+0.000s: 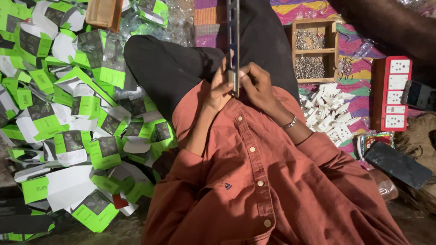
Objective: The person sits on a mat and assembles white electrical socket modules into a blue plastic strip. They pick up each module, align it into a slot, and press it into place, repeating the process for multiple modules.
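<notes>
Green and white cartons (68, 122) heap up over the whole floor on my left, the biggest mass in sight, crowding against my black trouser knee (168, 68). My rust-red shirt (254, 181) fills the lower middle of the view. On my right a red board of white sockets (393, 93) stands on edge beside a wooden tray (313, 50) with two compartments of small metal parts, and below the tray lies a loose pile of white plastic pieces (331, 115). A dark phone (397, 164) rests near the right edge.

Between my hands stands a long narrow metal strip (233, 41), upright (it runs off the top of the view). My left hand (218, 90) clasps its lower end from the left side, fingers curled against the edge; my right hand (258, 84), with a bracelet (290, 122) at the wrist, pinches the same lower end from the right. Both hands touch the strip, just above my shirt's collar line, and the rest of it rises free above them, over my lap.
</notes>
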Action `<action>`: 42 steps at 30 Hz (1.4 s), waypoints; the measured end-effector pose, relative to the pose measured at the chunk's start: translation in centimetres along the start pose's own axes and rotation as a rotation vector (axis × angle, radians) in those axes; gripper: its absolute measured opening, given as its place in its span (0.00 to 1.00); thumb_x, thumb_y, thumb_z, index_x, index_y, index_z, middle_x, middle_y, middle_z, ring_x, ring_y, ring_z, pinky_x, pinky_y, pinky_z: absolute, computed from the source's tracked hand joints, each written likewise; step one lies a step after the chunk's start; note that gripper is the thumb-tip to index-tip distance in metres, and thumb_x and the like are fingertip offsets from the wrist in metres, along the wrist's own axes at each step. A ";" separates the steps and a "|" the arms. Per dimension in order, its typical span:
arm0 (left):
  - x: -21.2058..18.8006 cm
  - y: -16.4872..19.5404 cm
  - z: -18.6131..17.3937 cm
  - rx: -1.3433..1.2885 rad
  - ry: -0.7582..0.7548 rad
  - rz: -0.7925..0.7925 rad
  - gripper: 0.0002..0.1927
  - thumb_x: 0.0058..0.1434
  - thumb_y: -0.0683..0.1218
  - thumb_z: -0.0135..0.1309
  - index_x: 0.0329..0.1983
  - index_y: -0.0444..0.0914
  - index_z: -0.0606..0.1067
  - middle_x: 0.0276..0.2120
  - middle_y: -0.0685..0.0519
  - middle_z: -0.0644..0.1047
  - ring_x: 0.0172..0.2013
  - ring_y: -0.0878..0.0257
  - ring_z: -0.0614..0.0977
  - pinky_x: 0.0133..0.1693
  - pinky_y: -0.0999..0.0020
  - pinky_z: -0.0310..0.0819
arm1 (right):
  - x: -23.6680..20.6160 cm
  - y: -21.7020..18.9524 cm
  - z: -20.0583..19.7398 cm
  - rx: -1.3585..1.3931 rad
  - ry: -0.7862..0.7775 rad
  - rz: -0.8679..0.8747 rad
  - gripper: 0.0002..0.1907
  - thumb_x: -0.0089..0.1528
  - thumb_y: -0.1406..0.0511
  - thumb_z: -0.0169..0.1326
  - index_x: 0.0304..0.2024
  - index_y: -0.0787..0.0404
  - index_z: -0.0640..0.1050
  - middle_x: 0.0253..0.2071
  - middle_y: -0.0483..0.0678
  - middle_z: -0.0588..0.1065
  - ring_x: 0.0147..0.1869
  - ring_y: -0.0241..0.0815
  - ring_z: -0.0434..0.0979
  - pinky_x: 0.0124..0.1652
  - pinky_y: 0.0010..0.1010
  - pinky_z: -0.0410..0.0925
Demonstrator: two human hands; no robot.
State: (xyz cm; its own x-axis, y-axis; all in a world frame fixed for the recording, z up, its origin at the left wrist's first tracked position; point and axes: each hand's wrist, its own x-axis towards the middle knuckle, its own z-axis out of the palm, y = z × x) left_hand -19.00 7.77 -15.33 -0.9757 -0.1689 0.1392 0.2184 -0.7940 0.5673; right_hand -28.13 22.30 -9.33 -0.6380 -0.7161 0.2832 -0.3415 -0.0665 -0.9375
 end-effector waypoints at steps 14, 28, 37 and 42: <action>-0.2 -1.6 -1.5 0.117 0.074 0.045 0.46 0.63 0.45 0.64 0.79 0.41 0.51 0.57 0.57 0.70 0.57 0.67 0.72 0.60 0.71 0.65 | -0.3 2.0 1.0 0.032 0.127 0.184 0.14 0.76 0.61 0.49 0.41 0.67 0.72 0.31 0.51 0.73 0.31 0.43 0.72 0.35 0.30 0.67; 0.0 -3.5 -3.1 -0.016 0.248 0.069 0.43 0.67 0.40 0.59 0.81 0.40 0.52 0.57 0.55 0.69 0.57 0.63 0.70 0.62 0.66 0.62 | -0.1 2.1 1.3 -0.018 0.030 -0.114 0.10 0.74 0.66 0.44 0.50 0.68 0.72 0.40 0.53 0.72 0.42 0.38 0.74 0.43 0.32 0.69; -0.4 -3.0 -2.9 -0.005 0.154 0.048 0.43 0.64 0.43 0.60 0.79 0.44 0.52 0.52 0.58 0.69 0.53 0.66 0.71 0.57 0.69 0.67 | 0.1 1.0 0.9 -0.166 0.063 -0.170 0.09 0.72 0.67 0.46 0.50 0.67 0.72 0.41 0.57 0.72 0.44 0.53 0.76 0.45 0.39 0.70; -1.0 -2.0 -2.1 0.040 0.100 0.020 0.42 0.71 0.44 0.60 0.83 0.41 0.52 0.47 0.58 0.68 0.47 0.67 0.69 0.48 0.73 0.64 | 0.3 0.5 1.4 -0.168 0.097 -0.069 0.08 0.72 0.67 0.44 0.47 0.65 0.72 0.41 0.57 0.72 0.42 0.55 0.77 0.44 0.39 0.71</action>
State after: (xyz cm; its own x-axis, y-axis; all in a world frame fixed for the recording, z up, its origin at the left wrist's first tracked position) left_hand -18.50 8.33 -18.29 -0.9672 -0.2440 0.0703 0.2366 -0.7661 0.5976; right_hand -27.54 21.05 -10.00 -0.6699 -0.6427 0.3718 -0.4922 0.0094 -0.8704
